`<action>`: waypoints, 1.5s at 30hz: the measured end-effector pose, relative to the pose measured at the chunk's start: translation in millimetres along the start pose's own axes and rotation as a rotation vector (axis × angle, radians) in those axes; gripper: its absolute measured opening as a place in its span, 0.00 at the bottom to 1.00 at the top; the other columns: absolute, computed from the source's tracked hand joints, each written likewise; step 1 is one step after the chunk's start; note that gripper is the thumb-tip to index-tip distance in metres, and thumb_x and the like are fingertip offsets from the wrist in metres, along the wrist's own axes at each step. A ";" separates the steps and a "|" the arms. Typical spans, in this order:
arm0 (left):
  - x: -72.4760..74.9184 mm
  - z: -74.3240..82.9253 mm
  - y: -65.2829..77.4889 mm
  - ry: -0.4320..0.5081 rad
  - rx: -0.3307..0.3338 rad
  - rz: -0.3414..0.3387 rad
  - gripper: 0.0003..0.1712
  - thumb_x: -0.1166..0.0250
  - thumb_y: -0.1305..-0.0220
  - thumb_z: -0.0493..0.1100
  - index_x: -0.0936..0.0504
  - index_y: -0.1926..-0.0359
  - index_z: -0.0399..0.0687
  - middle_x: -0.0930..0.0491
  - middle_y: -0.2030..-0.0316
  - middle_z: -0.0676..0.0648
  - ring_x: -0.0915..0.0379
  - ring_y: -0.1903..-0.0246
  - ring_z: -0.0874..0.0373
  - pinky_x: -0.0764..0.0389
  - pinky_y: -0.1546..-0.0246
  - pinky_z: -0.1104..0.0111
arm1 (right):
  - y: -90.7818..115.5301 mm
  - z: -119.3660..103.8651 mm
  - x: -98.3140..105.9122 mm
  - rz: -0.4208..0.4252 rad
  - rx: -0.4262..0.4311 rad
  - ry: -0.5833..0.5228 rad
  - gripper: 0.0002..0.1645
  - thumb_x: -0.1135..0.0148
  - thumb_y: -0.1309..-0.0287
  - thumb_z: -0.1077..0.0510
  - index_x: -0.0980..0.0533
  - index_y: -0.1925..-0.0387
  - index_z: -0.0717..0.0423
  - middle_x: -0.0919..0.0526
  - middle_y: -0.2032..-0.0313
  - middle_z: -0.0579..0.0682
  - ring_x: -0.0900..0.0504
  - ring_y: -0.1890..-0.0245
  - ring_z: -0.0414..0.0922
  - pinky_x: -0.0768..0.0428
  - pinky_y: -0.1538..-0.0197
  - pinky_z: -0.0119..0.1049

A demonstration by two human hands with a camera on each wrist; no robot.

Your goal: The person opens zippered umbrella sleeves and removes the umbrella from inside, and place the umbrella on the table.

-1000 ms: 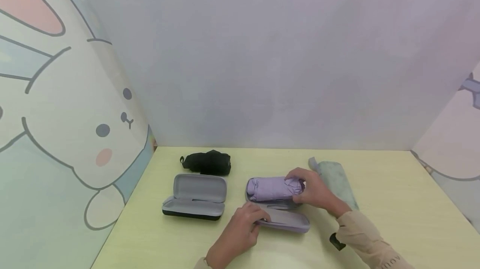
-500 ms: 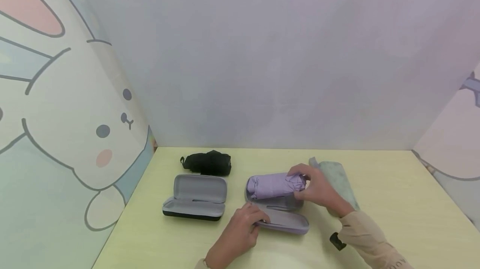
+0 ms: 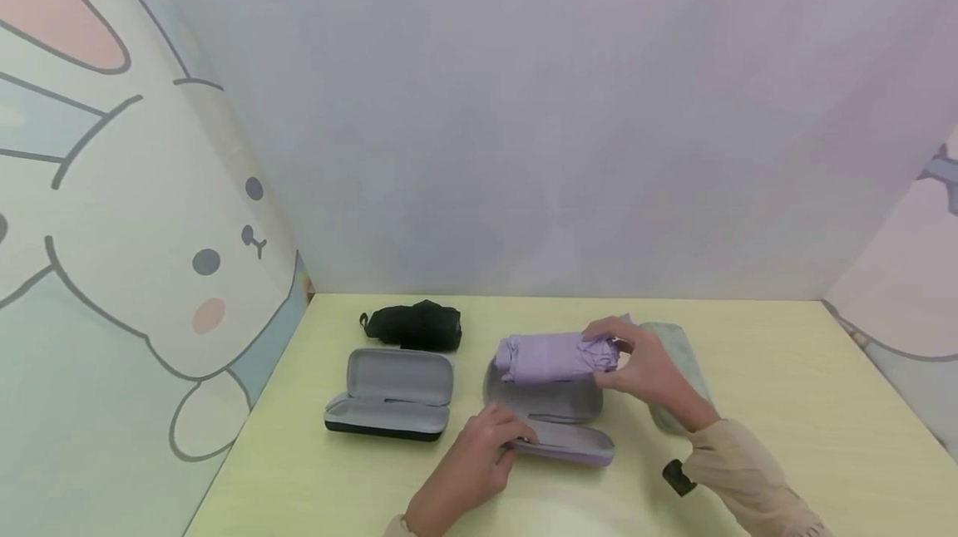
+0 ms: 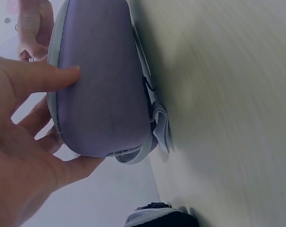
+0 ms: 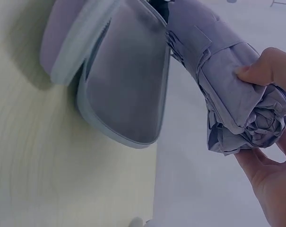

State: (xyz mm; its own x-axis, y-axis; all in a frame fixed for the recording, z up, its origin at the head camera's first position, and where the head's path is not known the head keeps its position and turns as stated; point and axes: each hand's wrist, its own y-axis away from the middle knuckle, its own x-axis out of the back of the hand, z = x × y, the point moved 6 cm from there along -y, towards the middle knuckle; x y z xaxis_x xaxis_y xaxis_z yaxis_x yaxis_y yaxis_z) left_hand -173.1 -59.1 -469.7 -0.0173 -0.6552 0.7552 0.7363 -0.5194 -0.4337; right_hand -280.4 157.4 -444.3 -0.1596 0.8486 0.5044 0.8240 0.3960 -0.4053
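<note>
My right hand (image 3: 651, 367) grips one end of a folded purple umbrella (image 3: 546, 357), with the thumb on top and the fingers round the far side. In the right wrist view the umbrella (image 5: 223, 80) shows its crumpled, rolled fabric end. It is held above the grey-lined back half of an unzipped purple case (image 3: 569, 441). With thumb and fingers my left hand (image 3: 479, 458) pinches the left end of the case's near half. The case's smooth purple shell (image 4: 102, 85) fills the left wrist view, the thumb lying on it.
To the left, a black case (image 3: 400, 375) with grey lining stands open. Behind it lies a folded black umbrella (image 3: 415, 327) with a wrist loop. A grey-green case (image 3: 677, 354) lies at the right, partly behind the right hand. A wall rises behind the table (image 3: 808, 404).
My right hand has lifted the purple umbrella up and away out of the case's back half, uncovering the grey lining. The left hand keeps its hold on the near half, almost unmoved.
</note>
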 end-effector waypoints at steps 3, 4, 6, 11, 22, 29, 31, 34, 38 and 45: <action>-1.2 -0.5 2.4 0.007 0.009 -0.016 0.20 0.37 0.53 0.25 0.17 0.64 0.54 0.23 0.67 0.60 0.32 0.64 0.67 0.30 0.63 0.77 | -4.4 4.2 1.0 0.027 -0.038 -0.001 0.30 0.29 0.69 0.72 0.21 0.58 0.47 0.20 0.55 0.45 0.23 0.59 0.40 0.22 0.57 0.34; -1.6 -0.6 3.1 0.011 0.015 -0.025 0.19 0.37 0.52 0.25 0.17 0.64 0.54 0.23 0.67 0.60 0.32 0.64 0.67 0.30 0.63 0.77 | -6.5 0.3 1.7 0.035 -0.051 -0.003 0.30 0.29 0.68 0.72 0.20 0.58 0.49 0.20 0.55 0.45 0.23 0.60 0.40 0.22 0.57 0.34; -1.7 -0.1 4.2 0.012 0.018 -0.034 0.20 0.38 0.52 0.25 0.17 0.64 0.54 0.23 0.67 0.60 0.32 0.64 0.67 0.30 0.63 0.77 | -10.8 -5.2 1.9 0.046 -0.074 -0.005 0.28 0.28 0.68 0.72 0.20 0.58 0.52 0.20 0.56 0.47 0.23 0.60 0.42 0.22 0.58 0.35; -2.1 1.3 6.1 0.034 0.016 -0.052 0.20 0.40 0.52 0.25 0.17 0.64 0.54 0.23 0.67 0.59 0.31 0.65 0.66 0.30 0.62 0.77 | -21.3 12.1 -2.2 0.071 -0.122 -0.016 0.26 0.27 0.66 0.71 0.20 0.59 0.55 0.19 0.56 0.51 0.23 0.61 0.44 0.23 0.58 0.36; -1.9 4.0 8.7 0.059 0.016 -0.073 0.20 0.37 0.51 0.25 0.17 0.63 0.55 0.23 0.65 0.60 0.32 0.62 0.68 0.29 0.60 0.75 | -40.0 52.4 -20.2 0.061 -0.206 0.014 0.24 0.28 0.66 0.67 0.20 0.61 0.51 0.19 0.59 0.50 0.24 0.65 0.45 0.23 0.64 0.35; -2.0 6.4 7.9 0.056 0.000 -0.080 0.21 0.37 0.51 0.25 0.17 0.63 0.55 0.23 0.65 0.60 0.32 0.62 0.68 0.29 0.60 0.76 | -42.8 66.9 -22.4 0.027 -0.248 0.034 0.24 0.28 0.66 0.66 0.21 0.60 0.51 0.19 0.62 0.53 0.23 0.66 0.47 0.23 0.66 0.37; -1.7 5.9 8.1 0.054 0.005 -0.086 0.21 0.38 0.51 0.25 0.17 0.63 0.55 0.23 0.65 0.60 0.32 0.62 0.68 0.29 0.60 0.76 | -43.2 70.5 -23.5 0.016 -0.259 0.053 0.25 0.27 0.66 0.66 0.21 0.60 0.51 0.19 0.63 0.52 0.23 0.66 0.47 0.24 0.65 0.38; -1.0 4.9 8.6 0.047 0.016 -0.087 0.21 0.37 0.52 0.25 0.17 0.63 0.55 0.23 0.65 0.60 0.33 0.63 0.68 0.29 0.61 0.76 | -43.1 75.7 -27.3 -0.022 -0.250 0.119 0.25 0.25 0.65 0.64 0.21 0.59 0.51 0.19 0.61 0.52 0.24 0.64 0.47 0.26 0.62 0.39; -0.1 4.4 8.8 0.046 0.019 -0.080 0.21 0.36 0.52 0.25 0.17 0.63 0.55 0.23 0.65 0.60 0.33 0.63 0.68 0.29 0.61 0.76 | -42.3 81.1 -32.3 -0.050 -0.232 0.171 0.27 0.24 0.66 0.66 0.21 0.58 0.52 0.19 0.59 0.52 0.26 0.61 0.48 0.28 0.60 0.40; 3.6 3.8 7.8 0.031 0.008 -0.048 0.19 0.36 0.53 0.26 0.17 0.64 0.54 0.23 0.66 0.59 0.31 0.63 0.67 0.29 0.61 0.75 | -44.1 80.4 -38.3 -0.074 -0.227 0.182 0.27 0.25 0.66 0.68 0.22 0.57 0.53 0.20 0.56 0.54 0.25 0.58 0.50 0.28 0.55 0.46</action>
State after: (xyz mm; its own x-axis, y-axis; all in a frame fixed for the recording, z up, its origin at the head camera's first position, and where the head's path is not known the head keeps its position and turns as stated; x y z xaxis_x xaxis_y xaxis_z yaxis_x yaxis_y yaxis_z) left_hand -164.9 -63.4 -468.5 -0.0730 -0.6465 0.7594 0.7396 -0.5459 -0.3936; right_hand -354.4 135.7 -507.1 -0.1409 0.7355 0.6627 0.9173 0.3488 -0.1920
